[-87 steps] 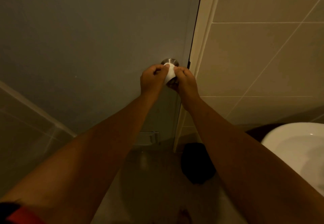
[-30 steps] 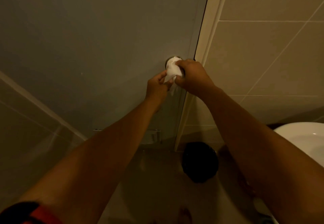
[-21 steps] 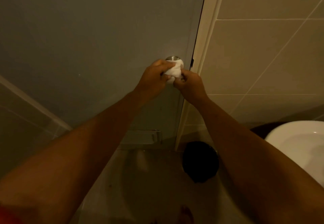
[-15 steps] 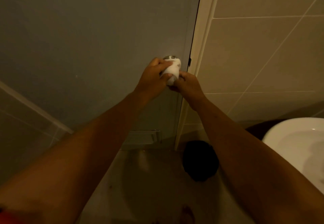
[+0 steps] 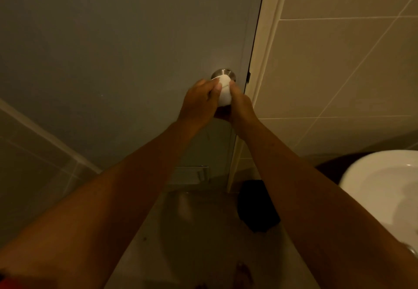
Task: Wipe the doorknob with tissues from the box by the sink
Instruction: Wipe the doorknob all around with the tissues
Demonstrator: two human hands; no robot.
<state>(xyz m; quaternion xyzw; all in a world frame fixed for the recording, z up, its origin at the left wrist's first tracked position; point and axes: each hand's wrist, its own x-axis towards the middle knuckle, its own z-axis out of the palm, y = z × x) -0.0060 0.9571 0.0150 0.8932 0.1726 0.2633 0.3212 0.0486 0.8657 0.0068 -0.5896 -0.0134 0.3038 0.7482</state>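
Note:
A white tissue [image 5: 224, 92] is wrapped over the round metal doorknob [image 5: 222, 73] on the grey door [image 5: 126, 46]. Only the knob's base plate shows above the tissue. My left hand [image 5: 200, 103] presses the tissue from the left, thumb and fingers closed on it. My right hand [image 5: 239, 105] holds the tissue from the right and below. Both hands meet around the knob. The tissue box is not in view.
A white sink [image 5: 382, 189] juts in at the lower right. A black bin [image 5: 257, 207] stands on the floor by the door frame [image 5: 264, 39]. Beige wall tiles [image 5: 339, 62] fill the right side; a glass panel [image 5: 34, 164] angles in at lower left.
Both hands have kept turning the tissue around the knob. My right hand dropped from on top of the knob to below and right of it; my left hand rose to the left side.

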